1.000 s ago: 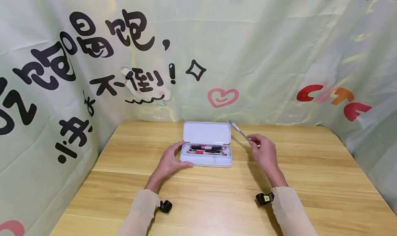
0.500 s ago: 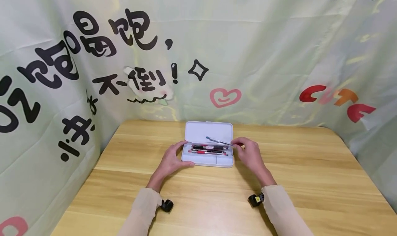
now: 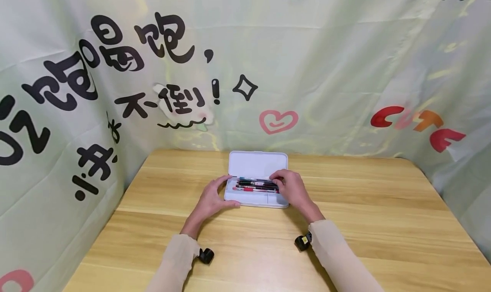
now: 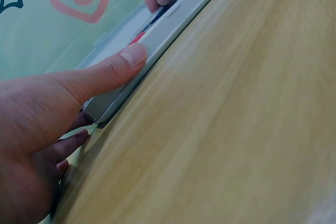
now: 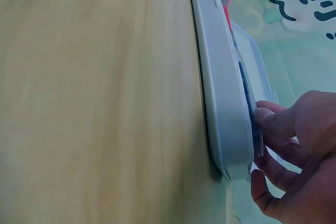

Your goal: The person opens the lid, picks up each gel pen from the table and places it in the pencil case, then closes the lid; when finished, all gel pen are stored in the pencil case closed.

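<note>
A white pencil case [image 3: 245, 198] lies on the table with its lid [image 3: 257, 164] raised at the back. My left hand [image 3: 211, 199] holds its left end, thumb on the front wall [image 4: 152, 56] and fingers round the back corner. Several pens lie lengthwise in the rear compartment, among them a pen with red parts [image 3: 249, 189] at the front. My right hand [image 3: 293, 189] is over the case's right end and pinches a slim pen with a teal end [image 3: 243, 179] at the back of the row. In the right wrist view the thumb [image 5: 275, 123] is against the pens' ends, partly hiding them.
The wooden table [image 3: 253, 249] reaches back to a printed cloth [image 3: 330, 79] hanging behind and at both sides. A small front compartment [image 3: 277, 199] is at the case's right. A black wrist camera [image 3: 206, 255] sits on each sleeve.
My right hand has moved left from beside the case to over it, bringing the pen down level among the others. My left hand has stayed on the case's left end.
</note>
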The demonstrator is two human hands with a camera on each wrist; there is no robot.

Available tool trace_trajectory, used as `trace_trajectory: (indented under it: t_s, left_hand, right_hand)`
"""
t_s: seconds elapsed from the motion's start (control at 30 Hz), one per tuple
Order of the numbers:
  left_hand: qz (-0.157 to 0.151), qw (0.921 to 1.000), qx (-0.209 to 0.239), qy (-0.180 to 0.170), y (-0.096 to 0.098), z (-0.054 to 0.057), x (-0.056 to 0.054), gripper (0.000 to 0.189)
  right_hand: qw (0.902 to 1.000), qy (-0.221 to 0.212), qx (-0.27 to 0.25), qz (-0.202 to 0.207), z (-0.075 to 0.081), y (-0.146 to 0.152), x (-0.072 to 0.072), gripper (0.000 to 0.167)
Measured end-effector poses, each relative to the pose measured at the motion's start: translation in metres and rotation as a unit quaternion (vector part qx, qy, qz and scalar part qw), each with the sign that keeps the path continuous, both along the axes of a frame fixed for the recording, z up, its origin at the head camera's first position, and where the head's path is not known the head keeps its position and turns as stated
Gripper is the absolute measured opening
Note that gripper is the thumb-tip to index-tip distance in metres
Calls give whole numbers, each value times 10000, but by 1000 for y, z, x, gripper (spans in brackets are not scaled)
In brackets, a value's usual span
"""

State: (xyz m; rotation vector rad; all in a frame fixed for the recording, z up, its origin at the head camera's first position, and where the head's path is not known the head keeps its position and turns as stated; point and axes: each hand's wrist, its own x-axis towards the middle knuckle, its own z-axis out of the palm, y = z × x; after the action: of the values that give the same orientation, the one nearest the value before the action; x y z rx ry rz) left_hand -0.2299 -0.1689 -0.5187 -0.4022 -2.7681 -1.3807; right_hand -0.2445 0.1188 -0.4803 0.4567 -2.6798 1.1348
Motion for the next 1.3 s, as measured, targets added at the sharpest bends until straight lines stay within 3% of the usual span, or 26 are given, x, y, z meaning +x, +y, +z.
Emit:
trace_trajectory:
  t_s: [0.63, 1.0, 1.13, 1.3]
  left_hand:
    - [17, 10000, 33, 26, -1, -2, -1, 98]
    - [-25, 9997, 253, -16, 2, -2, -2, 117]
    - [-130, 9995, 289, -52, 2, -1, -2, 123]
    - [-201, 9991, 336, -138, 0, 0, -3, 122]
  right_hand:
    - [9993, 18, 355, 129, 0, -9, -3, 18]
    - [9955, 325, -648, -615, 0, 21, 0, 23]
    - [9906, -12, -1018, -910, -3, 33, -1, 31]
    - [9854, -1100, -1127, -645, -5, 38, -2, 46]
